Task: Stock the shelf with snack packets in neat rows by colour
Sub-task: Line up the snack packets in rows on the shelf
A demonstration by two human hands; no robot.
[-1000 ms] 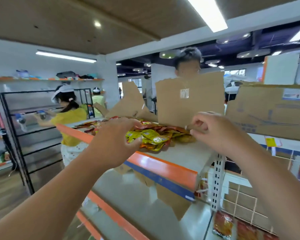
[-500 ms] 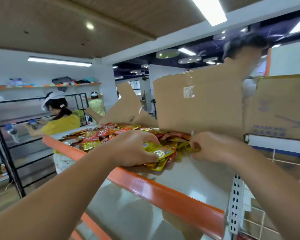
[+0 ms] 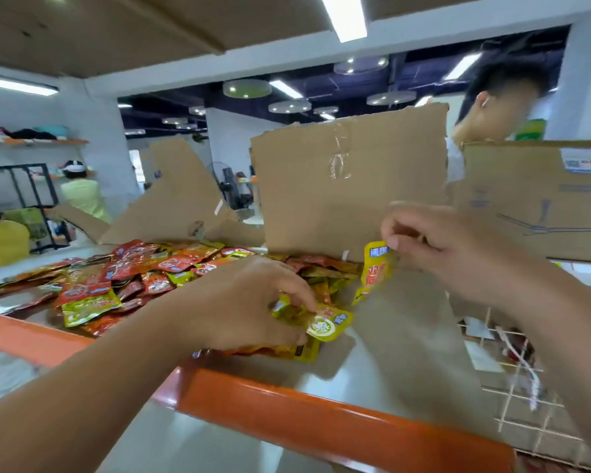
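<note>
Glossy foil packets, matt cardboard

The hanging packet at the right hand is yellow, with a blue band on top and red signs. The flat packet at the left hand is yellow too, with a white round mark, perhaps a logo. Left of the hands, the pile is red, orange and yellow-green. The shelf edge is orange.

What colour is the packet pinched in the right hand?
The packet in the right hand is yellow; head view.
</note>
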